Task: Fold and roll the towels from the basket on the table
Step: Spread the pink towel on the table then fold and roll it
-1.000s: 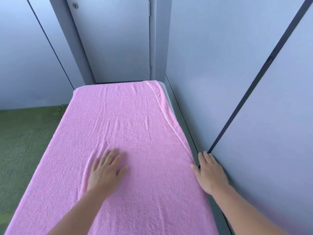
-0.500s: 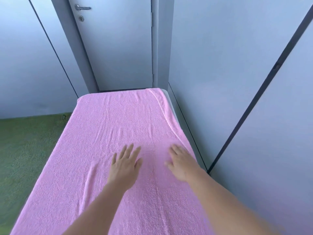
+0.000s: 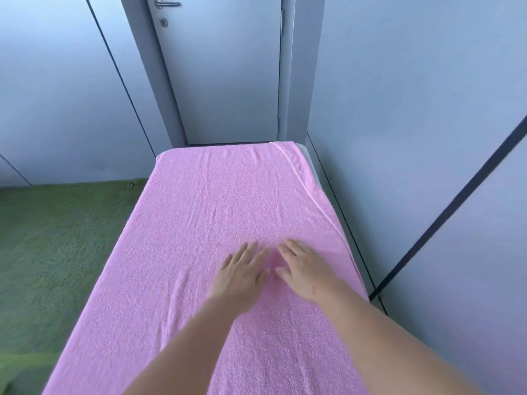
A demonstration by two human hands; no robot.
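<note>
Table (image 3: 310, 158) surface is lying fully covered by a pink towel (image 3: 216, 212), spread flat. Left hand (image 3: 241, 276) and right hand (image 3: 303, 273) are pressing on it side by side, palms down, fingers straight, gripping nothing. Beyond the fingertips a grey door (image 3: 222, 81) is standing closed; green carpet (image 3: 57, 238) is lying left of the hands.

A grey door (image 3: 225, 81) stands shut at the back. It has a metal handle (image 3: 166, 3) with a keyhole (image 3: 163, 22) under it. Grey-blue walls (image 3: 57, 95) are on both sides. Dark lines (image 3: 456, 205) run across them. The floor (image 3: 57, 238) is green carpet.
</note>
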